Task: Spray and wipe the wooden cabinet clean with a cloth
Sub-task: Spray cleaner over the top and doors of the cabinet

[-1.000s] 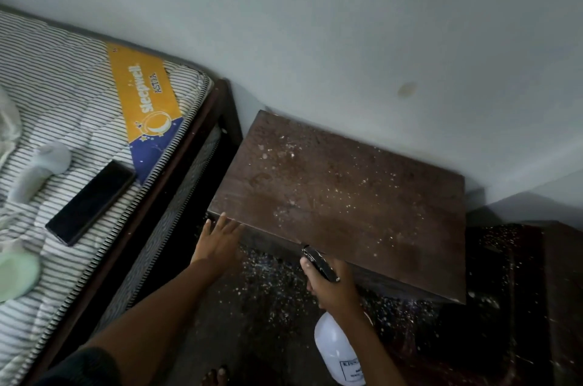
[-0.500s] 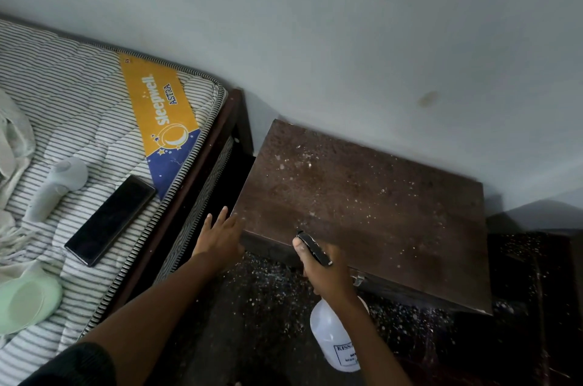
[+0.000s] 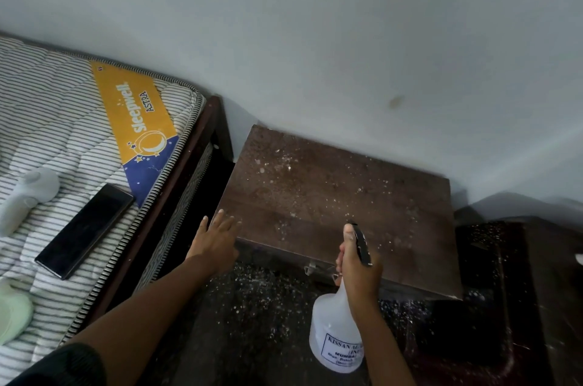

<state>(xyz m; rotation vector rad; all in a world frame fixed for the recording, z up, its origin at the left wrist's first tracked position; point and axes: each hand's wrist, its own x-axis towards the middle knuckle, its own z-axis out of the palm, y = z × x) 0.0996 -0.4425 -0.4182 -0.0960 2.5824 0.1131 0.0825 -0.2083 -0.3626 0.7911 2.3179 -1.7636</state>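
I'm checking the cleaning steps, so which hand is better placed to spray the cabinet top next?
Right. The right hand already grips the spray bottle, nozzle aimed over the speckled wooden cabinet. The left hand is empty, spread open at the cabinet's front left corner.

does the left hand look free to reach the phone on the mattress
Probably yes: the left hand is empty and open at the cabinet's corner, and nothing stands between it and the phone.

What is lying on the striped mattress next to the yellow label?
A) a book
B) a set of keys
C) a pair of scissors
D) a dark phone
D: a flat dark phone lies on the striped mattress, just left of the yellow and blue label.
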